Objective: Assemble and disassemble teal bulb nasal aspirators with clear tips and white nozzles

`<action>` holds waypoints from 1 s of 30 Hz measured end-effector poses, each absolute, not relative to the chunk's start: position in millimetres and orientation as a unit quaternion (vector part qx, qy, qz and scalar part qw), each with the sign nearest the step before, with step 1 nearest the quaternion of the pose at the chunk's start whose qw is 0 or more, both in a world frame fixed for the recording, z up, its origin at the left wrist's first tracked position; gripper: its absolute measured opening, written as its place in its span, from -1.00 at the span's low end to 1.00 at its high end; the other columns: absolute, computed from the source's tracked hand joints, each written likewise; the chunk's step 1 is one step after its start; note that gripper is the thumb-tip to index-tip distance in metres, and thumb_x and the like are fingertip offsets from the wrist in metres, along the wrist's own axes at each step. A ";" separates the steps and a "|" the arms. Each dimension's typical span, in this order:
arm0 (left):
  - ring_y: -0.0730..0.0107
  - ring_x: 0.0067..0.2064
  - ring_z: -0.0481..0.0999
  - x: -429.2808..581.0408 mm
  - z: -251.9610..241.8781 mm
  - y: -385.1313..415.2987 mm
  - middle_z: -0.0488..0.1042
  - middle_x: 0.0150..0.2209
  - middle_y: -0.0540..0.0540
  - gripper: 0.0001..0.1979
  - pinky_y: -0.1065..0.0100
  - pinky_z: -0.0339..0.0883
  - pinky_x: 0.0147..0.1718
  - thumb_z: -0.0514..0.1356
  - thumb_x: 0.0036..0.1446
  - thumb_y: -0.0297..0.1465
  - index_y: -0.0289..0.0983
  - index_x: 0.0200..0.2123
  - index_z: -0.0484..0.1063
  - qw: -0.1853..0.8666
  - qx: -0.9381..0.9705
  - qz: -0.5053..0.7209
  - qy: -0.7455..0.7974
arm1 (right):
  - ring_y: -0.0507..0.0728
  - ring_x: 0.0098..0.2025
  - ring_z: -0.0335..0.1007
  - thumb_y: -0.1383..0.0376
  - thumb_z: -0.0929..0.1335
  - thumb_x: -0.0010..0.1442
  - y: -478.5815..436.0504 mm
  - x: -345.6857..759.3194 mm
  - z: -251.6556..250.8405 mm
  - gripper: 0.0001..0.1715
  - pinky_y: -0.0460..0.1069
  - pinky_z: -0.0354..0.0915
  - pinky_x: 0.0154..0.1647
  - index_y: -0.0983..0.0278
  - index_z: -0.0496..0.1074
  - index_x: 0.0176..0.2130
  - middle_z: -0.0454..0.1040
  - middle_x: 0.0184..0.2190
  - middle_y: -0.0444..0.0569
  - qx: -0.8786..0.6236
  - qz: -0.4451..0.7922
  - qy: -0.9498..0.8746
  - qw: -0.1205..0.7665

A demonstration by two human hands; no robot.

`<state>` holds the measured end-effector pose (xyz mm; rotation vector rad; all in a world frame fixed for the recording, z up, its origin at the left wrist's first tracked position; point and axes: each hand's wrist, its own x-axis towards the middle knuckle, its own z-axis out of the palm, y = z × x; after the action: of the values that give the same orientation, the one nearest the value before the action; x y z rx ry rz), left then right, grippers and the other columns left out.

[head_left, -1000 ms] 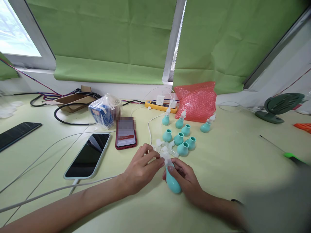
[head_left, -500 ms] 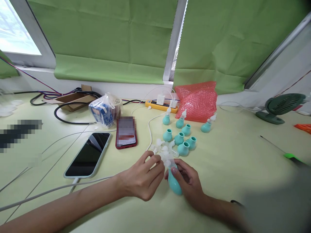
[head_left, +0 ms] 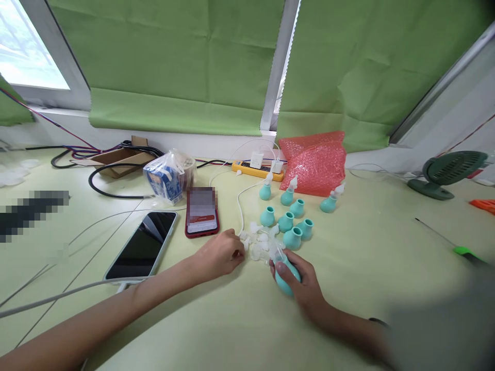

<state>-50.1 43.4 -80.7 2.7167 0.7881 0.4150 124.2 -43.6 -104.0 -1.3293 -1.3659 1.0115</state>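
Observation:
My right hand (head_left: 303, 283) is wrapped round a teal squeeze bulb (head_left: 285, 281), its neck tilted up toward a heap of small clear and white plastic pieces (head_left: 263, 238). A clear plastic piece (head_left: 277, 250) shows at the bulb's neck. At the left edge of the heap my left hand (head_left: 222, 252) has its fingers curled down and closed; whatever they grip is hidden. Behind the heap stand several open-necked teal bulbs (head_left: 286, 221). Farther back are three teal bulbs with clear and white nozzles, one of them a nozzled bulb (head_left: 328, 204) off to the right.
Left of the heap lie a red-cased phone (head_left: 201, 212) and a larger phone (head_left: 143, 245) with a cable. At the back are a bagged blue pack (head_left: 166, 178), a yellow power strip (head_left: 247, 169) and a red bubble-wrap bag (head_left: 313, 164). A green fan (head_left: 452, 170) and a screwdriver (head_left: 460, 249) are at right.
My left hand has moved left and slightly away from me, off the held bulb to the heap's left edge. My right hand has raised the bulb a little and turned it.

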 end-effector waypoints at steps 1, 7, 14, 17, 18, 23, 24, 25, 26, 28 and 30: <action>0.46 -0.46 0.30 -49.8 -79.4 42.6 0.38 -0.56 -0.05 -0.86 0.47 0.16 -0.47 0.07 -0.03 -0.53 -0.33 -0.51 0.42 0.155 0.930 0.159 0.293 | 0.02 -0.50 0.15 0.07 0.23 0.04 -43.8 123.8 -103.1 -0.66 -0.09 0.14 -0.47 0.31 0.23 -0.46 0.24 -0.56 -0.12 -0.535 0.416 -0.571 0.463; 0.57 -0.60 0.20 -46.2 -60.6 17.2 0.25 -0.65 0.03 -0.60 0.51 0.05 -0.59 -0.17 0.17 -0.31 -0.35 -0.55 0.31 0.249 0.884 0.210 0.336 | -0.01 -0.57 0.16 0.16 0.21 0.08 -50.4 118.8 -94.7 -0.75 -0.10 0.16 -0.49 0.29 0.27 -0.47 0.25 -0.63 -0.15 -0.511 0.379 -0.686 0.354; 0.62 -0.65 -0.04 -40.1 -58.6 -8.8 0.00 -0.72 0.10 -0.57 0.48 -0.11 -0.67 -0.13 0.14 -0.24 -0.34 -0.69 0.10 0.371 0.889 0.108 0.246 | 0.05 -0.44 0.27 0.25 0.22 0.08 -60.5 119.0 -87.3 -0.83 -0.09 0.22 -0.38 0.28 0.33 -0.40 0.38 -0.50 -0.06 -0.412 0.312 -0.806 0.290; 0.62 -0.63 -0.10 -40.5 -57.4 -6.2 -0.08 -0.70 0.10 -0.56 0.48 -0.16 -0.69 -0.11 0.12 -0.20 -0.33 -0.70 0.03 0.522 0.822 0.087 0.208 | 0.05 -0.51 0.25 0.20 0.18 0.11 -62.7 119.3 -83.5 -0.75 -0.10 0.22 -0.43 0.28 0.35 -0.39 0.36 -0.57 -0.06 -0.390 0.292 -0.823 0.293; 0.62 -0.63 -0.09 -40.7 -57.4 -4.7 -0.07 -0.69 0.10 -0.56 0.48 -0.16 -0.69 -0.09 0.10 -0.19 -0.33 -0.71 0.03 0.562 0.799 0.079 0.198 | 0.04 -0.52 0.25 0.19 0.17 0.12 -63.0 119.5 -82.6 -0.73 -0.10 0.22 -0.44 0.27 0.35 -0.38 0.36 -0.57 -0.06 -0.380 0.283 -0.830 0.294; 0.62 -0.72 -0.10 -41.6 -60.7 5.3 -0.11 -0.79 0.13 -0.51 0.47 -0.19 -0.74 -0.14 0.10 -0.12 -0.27 -0.75 -0.06 0.728 0.657 0.007 0.193 | 0.05 -0.44 0.28 0.23 0.19 0.10 -63.6 124.9 -80.2 -0.82 -0.09 0.20 -0.38 0.24 0.32 -0.35 0.39 -0.50 -0.05 -0.319 0.249 -0.880 0.251; 0.62 -0.74 -0.11 -42.1 -60.6 7.8 -0.12 -0.80 0.14 -0.51 0.48 -0.19 -0.75 -0.18 0.10 -0.11 -0.27 -0.75 -0.07 0.733 0.650 0.001 0.202 | 0.05 -0.43 0.28 0.25 0.20 0.08 -63.4 126.8 -80.0 -0.86 -0.09 0.19 -0.38 0.24 0.30 -0.37 0.39 -0.50 -0.05 -0.319 0.244 -0.879 0.258; 0.62 -0.74 -0.10 -42.8 -60.1 10.4 -0.11 -0.79 0.14 -0.51 0.48 -0.18 -0.75 -0.20 0.11 -0.10 -0.27 -0.74 -0.06 0.715 0.666 0.003 0.212 | 0.05 -0.43 0.27 0.26 0.21 0.07 -62.9 128.7 -79.9 -0.89 -0.08 0.19 -0.37 0.24 0.27 -0.38 0.38 -0.50 -0.05 -0.330 0.240 -0.870 0.276; 0.61 -0.73 -0.05 -43.7 -59.5 12.8 -0.06 -0.78 0.13 -0.51 0.48 -0.13 -0.74 -0.21 0.11 -0.10 -0.28 -0.72 -0.02 0.668 0.709 0.016 0.226 | 0.05 -0.44 0.26 0.28 0.21 0.06 -61.9 130.6 -79.9 -0.91 -0.07 0.19 -0.38 0.25 0.25 -0.38 0.36 -0.50 -0.05 -0.349 0.237 -0.854 0.304; 0.56 -0.67 0.10 -45.7 -59.3 16.8 0.07 -0.72 0.09 -0.56 0.47 -0.02 -0.68 -0.18 0.12 -0.13 -0.30 -0.63 0.12 0.491 0.828 0.050 0.267 | 0.05 -0.45 0.24 0.31 0.21 0.05 -58.2 133.6 -79.6 -0.93 -0.06 0.19 -0.39 0.25 0.23 -0.36 0.34 -0.48 -0.05 -0.383 0.240 -0.817 0.358; 0.44 -0.60 0.24 -47.0 -62.7 18.9 0.19 -0.67 0.04 -0.68 0.43 0.06 -0.62 -0.13 0.12 -0.20 -0.31 -0.47 0.20 0.256 0.914 0.056 0.311 | 0.06 -0.42 0.25 0.32 0.23 0.05 -51.9 135.7 -79.0 -0.91 -0.05 0.20 -0.38 0.26 0.24 -0.34 0.33 -0.46 -0.05 -0.407 0.247 -0.786 0.396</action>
<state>-47.0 18.9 -62.7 2.4795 0.8439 0.1524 135.7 -51.9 -79.0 -1.0310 -1.9913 0.6256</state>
